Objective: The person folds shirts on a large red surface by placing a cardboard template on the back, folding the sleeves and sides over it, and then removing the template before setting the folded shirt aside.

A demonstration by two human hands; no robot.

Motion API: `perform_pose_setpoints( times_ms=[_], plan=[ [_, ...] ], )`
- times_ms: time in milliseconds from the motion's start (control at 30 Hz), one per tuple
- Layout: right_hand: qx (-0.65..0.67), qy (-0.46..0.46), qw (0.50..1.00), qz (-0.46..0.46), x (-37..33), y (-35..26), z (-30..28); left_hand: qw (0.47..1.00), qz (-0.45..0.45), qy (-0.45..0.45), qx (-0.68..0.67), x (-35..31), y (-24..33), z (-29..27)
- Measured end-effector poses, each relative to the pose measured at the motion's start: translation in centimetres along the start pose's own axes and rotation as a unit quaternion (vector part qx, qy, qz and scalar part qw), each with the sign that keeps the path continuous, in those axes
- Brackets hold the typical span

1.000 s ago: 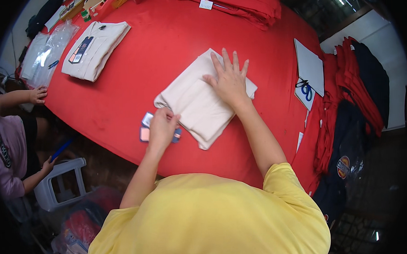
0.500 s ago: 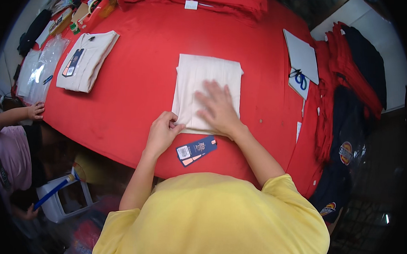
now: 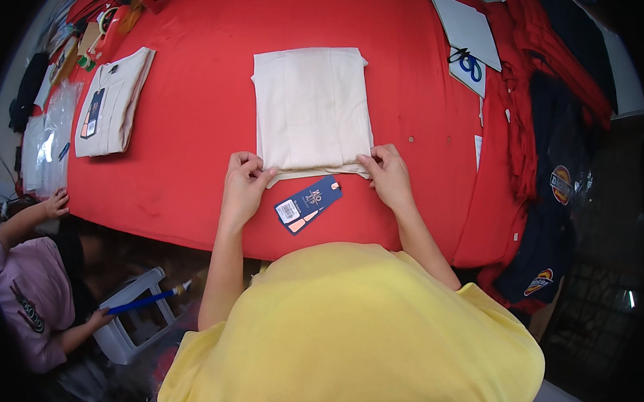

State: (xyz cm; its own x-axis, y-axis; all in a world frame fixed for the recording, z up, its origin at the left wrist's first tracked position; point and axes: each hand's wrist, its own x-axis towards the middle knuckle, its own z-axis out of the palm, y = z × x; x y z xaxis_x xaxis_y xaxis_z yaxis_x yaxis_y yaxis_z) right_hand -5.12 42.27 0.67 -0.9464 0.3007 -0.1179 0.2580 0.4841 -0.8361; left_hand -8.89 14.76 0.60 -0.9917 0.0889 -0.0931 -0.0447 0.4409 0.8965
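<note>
A cream garment [image 3: 314, 104], folded into a flat rectangle, lies before me on the red-covered table. At its near left corner, my left hand [image 3: 244, 192] pinches the edge between thumb and fingers. My right hand [image 3: 389, 176] grips the near right corner in the same way. Between them, a thin layer of the cloth shows below the upper fold. A dark blue hang tag [image 3: 309, 205] with a white label and orange patches lies just below this near edge, partly between my wrists.
Another folded cream garment [image 3: 113, 102] with a tag lies left, beside clear plastic bags [image 3: 55, 151]. Blue-handled scissors [image 3: 468, 67] rest on white boards [image 3: 465, 26] at right, near red and navy clothes [image 3: 552, 212]. A person [image 3: 38, 292] at left touches the table and holds a blue stick [image 3: 143, 302].
My right hand has gone from lying flat on the garment's middle to pinching its near right corner. My left hand still holds the left corner. The person's blue stick has swung right.
</note>
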Motion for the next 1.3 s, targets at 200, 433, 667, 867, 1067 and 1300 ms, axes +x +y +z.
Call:
perform_pose_setpoints(
  times_ms=[200,433,667,867,1067,1300],
  plan=[
    [-0.018,-0.009,1.000,0.017,-0.2,-0.4,-0.2,0.999,0.004,0.029,0.035,-0.5,1.2,0.4],
    [-0.150,0.050,0.980,-0.118,-0.4,-0.8,-1.0,0.993,-0.027,0.066,0.092,-0.6,2.0,0.1],
    [-0.206,0.003,0.978,-0.027,-0.9,-2.2,-1.4,0.983,0.014,0.067,0.171,-0.9,1.7,0.3],
    [0.134,-0.137,0.982,-0.005,-0.6,-5.9,-3.7,0.985,-0.063,-0.043,-0.154,-2.8,4.7,-3.7],
    [0.413,-0.294,0.840,-0.192,-0.2,-14.0,-10.7,0.893,0.131,-0.141,-0.407,-3.4,11.8,-13.2],
    [0.100,-0.239,0.960,-0.104,6.9,-13.1,-4.1,0.989,0.028,-0.026,-0.140,2.1,8.5,-12.5]
  ],
)
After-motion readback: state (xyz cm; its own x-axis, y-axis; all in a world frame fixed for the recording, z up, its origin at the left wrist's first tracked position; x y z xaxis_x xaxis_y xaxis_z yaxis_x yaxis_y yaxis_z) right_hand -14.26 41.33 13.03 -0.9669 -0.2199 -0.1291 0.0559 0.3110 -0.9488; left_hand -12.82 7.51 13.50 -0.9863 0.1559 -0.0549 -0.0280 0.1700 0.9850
